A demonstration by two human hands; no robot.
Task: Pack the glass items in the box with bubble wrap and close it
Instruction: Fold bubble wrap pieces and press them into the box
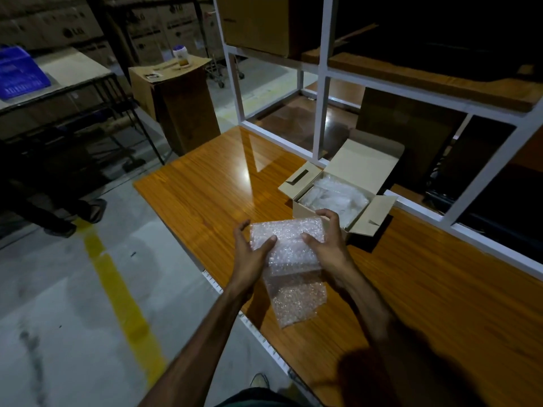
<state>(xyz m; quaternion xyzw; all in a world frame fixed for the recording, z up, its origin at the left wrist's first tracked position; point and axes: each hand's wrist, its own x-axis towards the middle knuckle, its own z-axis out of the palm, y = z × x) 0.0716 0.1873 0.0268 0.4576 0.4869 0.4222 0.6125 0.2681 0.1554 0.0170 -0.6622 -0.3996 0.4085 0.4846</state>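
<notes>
A bundle rolled in bubble wrap (pixel 286 240) sits above the wooden table (pixel 205 186), held between both hands. My left hand (pixel 249 254) grips its left end, thumb on top. My right hand (pixel 327 239) grips its right end, fingers curled over the far edge. A loose tail of the bubble wrap (pixel 296 301) hangs down onto the table toward me. What is wrapped inside is hidden. Just behind the bundle stands a small cardboard box (pixel 302 205) with its flaps open, and more bubble-wrapped material (pixel 335 198) lies inside it.
A white metal shelf frame (pixel 321 74) rises behind the box, with cardboard cartons on its shelves. To the left lie a concrete floor with a yellow line (pixel 117 289), a tall carton (pixel 176 104) with a cup on top, and a cart holding a blue crate (pixel 17 71).
</notes>
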